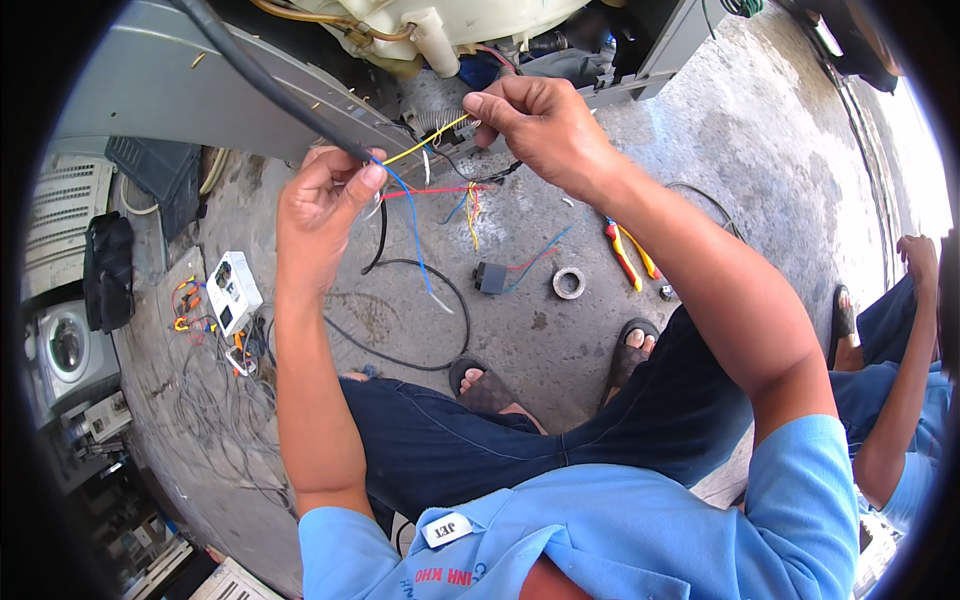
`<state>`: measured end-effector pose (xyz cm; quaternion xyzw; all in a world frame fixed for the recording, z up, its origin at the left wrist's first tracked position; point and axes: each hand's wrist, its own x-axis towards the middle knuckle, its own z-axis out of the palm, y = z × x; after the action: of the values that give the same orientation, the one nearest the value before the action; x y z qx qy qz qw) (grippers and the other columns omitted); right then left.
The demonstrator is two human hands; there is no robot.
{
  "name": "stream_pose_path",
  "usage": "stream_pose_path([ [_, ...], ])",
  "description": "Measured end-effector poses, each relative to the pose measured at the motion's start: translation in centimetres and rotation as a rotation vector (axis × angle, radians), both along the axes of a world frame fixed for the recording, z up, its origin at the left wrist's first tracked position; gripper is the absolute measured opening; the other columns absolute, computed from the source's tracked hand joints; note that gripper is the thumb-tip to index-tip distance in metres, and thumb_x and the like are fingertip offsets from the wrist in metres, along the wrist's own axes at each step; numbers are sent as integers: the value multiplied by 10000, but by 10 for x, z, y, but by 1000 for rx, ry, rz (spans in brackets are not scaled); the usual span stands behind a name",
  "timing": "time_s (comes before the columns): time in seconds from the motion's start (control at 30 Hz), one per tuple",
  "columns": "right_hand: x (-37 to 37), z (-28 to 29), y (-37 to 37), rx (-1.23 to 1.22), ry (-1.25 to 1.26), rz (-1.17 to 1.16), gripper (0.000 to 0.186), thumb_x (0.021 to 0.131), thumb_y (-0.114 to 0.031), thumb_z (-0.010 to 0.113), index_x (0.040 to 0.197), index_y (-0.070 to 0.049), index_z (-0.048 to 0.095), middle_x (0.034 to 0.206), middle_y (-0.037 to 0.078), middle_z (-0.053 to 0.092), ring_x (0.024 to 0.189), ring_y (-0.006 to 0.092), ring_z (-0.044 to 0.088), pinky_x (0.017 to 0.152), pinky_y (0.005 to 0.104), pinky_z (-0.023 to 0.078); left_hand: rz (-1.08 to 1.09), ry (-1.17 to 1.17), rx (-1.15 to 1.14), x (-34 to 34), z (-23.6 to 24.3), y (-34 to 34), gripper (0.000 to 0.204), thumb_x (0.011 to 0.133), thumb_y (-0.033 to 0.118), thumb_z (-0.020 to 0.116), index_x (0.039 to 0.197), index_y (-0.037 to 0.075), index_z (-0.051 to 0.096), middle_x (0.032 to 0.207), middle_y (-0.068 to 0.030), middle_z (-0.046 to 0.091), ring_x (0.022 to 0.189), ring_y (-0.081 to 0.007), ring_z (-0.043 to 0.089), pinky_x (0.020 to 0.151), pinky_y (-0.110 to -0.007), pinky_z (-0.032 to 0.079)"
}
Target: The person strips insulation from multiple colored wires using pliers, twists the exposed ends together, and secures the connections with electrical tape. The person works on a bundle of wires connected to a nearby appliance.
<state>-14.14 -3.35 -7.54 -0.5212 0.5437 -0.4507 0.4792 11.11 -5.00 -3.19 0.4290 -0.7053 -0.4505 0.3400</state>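
My left hand [325, 200] pinches the end of a thick black cable [275, 85], where blue [418, 240], red [440, 190] and yellow wires come out of the sheath. My right hand [530, 130] grips the yellow wire [420, 148] between thumb and fingers, stretched to the upper right of my left hand. The blue wire hangs down with a pale tip. Above both hands is an opened appliance with a cream plastic tub [440, 20] and grey panel [160, 70]. Coloured loose wires [472, 215] hang below my right hand.
On the concrete floor lie a black component [490, 277], a metal ring [568, 283], red-yellow pliers [625, 255], a white power strip [235, 290] and tangled cables [220, 420]. A washing machine [68, 345] and black bag [107, 270] stand left. A co-worker [900, 420] sits at the right.
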Motion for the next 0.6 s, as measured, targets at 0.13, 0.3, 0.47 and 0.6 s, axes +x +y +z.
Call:
stream_pose_path([
  [0.13,8,2,2,66,-98,-7,276,973,-313,650,858,-69,709,694,-33,634,616,37,456,538,242,373,-114,195,113,-2,-1,5,206,920,83,696,1091,-5,623,1064,-109,663,932,-176,668,878,-309,505],
  [0.3,8,5,0,199,-334,8,283,972,-339,646,909,-68,696,743,-11,657,574,38,451,487,220,351,-163,287,203,-6,-3,9,226,919,61,683,1114,-15,599,1102,-148,654,960,-268,710,867,-377,562],
  [0.47,10,14,9,470,-480,48,411,946,-441,657,1047,-43,670,842,23,675,563,53,483,463,212,365,-103,344,232,-22,3,17,213,914,18,674,1101,-23,583,1086,-150,653,982,-261,700,843,-340,572],
  [0.6,9,55,30,434,-126,290,549,914,-533,645,1032,1,684,893,106,698,627,142,585,549,295,474,-42,292,33,-23,-12,18,191,913,-18,661,1082,-27,572,1067,-153,648,965,-222,681,815,-318,568],
])
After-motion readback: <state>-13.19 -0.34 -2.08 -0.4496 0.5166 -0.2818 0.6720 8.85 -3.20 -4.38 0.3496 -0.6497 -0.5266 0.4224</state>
